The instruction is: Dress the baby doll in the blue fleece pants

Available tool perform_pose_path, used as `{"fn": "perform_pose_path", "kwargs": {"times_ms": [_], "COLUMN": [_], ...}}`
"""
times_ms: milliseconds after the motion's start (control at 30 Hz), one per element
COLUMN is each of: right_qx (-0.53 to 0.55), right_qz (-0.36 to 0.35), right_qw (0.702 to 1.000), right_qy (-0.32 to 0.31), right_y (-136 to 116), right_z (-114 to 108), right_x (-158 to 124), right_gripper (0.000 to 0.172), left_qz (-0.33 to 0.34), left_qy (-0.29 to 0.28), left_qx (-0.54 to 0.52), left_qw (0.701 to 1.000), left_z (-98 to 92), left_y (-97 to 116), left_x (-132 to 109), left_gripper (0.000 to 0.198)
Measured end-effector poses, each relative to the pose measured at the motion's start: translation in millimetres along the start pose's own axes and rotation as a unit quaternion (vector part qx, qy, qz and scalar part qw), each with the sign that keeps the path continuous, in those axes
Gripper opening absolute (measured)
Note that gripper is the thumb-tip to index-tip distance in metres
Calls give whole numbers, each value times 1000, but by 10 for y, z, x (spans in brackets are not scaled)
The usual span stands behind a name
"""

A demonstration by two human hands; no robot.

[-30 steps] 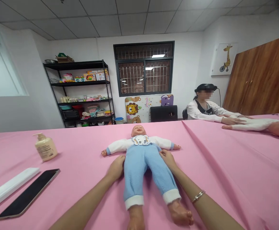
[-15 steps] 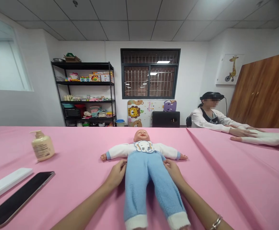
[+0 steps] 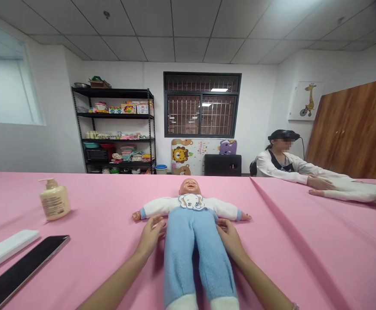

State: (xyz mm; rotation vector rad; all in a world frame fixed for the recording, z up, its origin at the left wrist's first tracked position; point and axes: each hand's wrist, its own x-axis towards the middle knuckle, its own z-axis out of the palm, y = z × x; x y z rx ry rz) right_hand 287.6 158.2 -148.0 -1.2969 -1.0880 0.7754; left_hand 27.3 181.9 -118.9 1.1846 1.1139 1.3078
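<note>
One left hand (image 3: 149, 237), one right hand (image 3: 229, 239), one baby doll (image 3: 191, 258)

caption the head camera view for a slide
Left hand and right hand beside a baby doll in blue trousers on pink tablecloth

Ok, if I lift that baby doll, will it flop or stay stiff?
The baby doll would probably flop at its legs, which look soft inside the blue fleece trousers. Its head looks like moulded vinyl, likely stiff.
</note>
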Motion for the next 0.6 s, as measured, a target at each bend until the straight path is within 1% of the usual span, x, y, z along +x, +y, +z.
{"fn": "perform_pose_path", "kwargs": {"times_ms": [67, 167, 233, 300, 367, 433, 500, 533, 600], "right_qx": [21, 58, 80, 116, 174, 235, 268, 271, 263], "right_qz": [1, 11, 22, 45, 69, 95, 134, 151, 163], "right_qw": [1000, 998, 996, 992, 982, 964, 943, 938, 940], "right_qy": [16, 33, 33, 25, -14, -85, -143, -152, -141], "right_y": [29, 70, 73, 34, -49, -154, -249, -287, -350], "right_z": [-1, 1, 9, 21, 34, 36, 19, 4, -31], "right_x": [26, 71, 87, 77, 40, -7, -48, -64, -95], "right_gripper": [55, 61, 65, 68, 68, 64, 61, 60, 58], "left_qz": [-11, -35, -51, -67, -62, -34, -13, -9, -5], "left_qy": [0, -2, -9, -25, -43, -62, -90, -106, -132], "left_qx": [-16, -38, -56, -82, -107, -105, -86, -73, -50], "left_qw": [1000, 999, 997, 994, 991, 992, 992, 992, 990], "left_z": [-21, -42, -38, -17, 16, 44, 53, 49, 31], "left_y": [-12, -28, -16, 19, 66, 97, 93, 78, 42], "left_x": [15, 37, 32, 5, -36, -73, -88, -85, -73], "left_gripper": [47, 43, 41, 45, 60, 75, 83, 84, 89]}}
